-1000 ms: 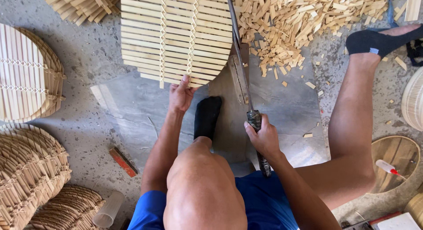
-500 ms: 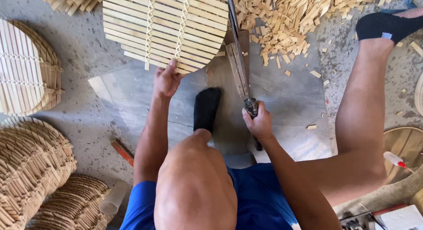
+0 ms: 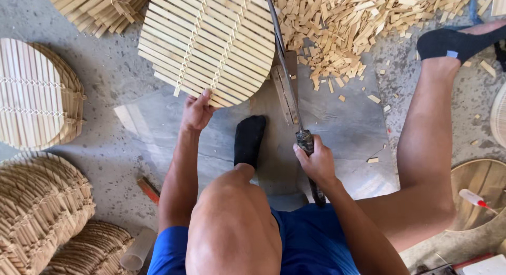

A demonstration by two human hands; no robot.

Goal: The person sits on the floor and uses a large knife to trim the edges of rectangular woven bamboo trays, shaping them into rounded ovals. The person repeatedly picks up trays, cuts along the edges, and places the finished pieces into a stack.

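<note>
Gripping the dark handle of a long hinged blade [image 3: 284, 69] at the centre right of the frame, the right hand [image 3: 315, 161] is closed tight around it, while the left hand [image 3: 196, 110], well apart from it at the centre left, pinches the near edge of a slatted bamboo mat [image 3: 208, 43] with fingers on top and thumb beneath. The mat lies in the upper middle of the frame, its right edge touching or just under the blade, which runs up from the handle past a wooden chopping block [image 3: 283, 93]. To trim cleanly, I judge the mat should be kept flat and pressed firmly toward the block so the slats do not splay or lift, with the left fingers kept well clear of the cutting line. The blade likely wants one steady downward stroke, not a series of jabs, and the mat turned in small steps to follow its rounded outline. A black-socked foot [image 3: 249, 140] rests on the grey sheet [image 3: 348, 127] between the hands, and should stay back from the blade. Cut slat ends [image 3: 358, 22] are heaped at the upper right; finished round mats [image 3: 37, 93] are stacked at the left edge.
</note>
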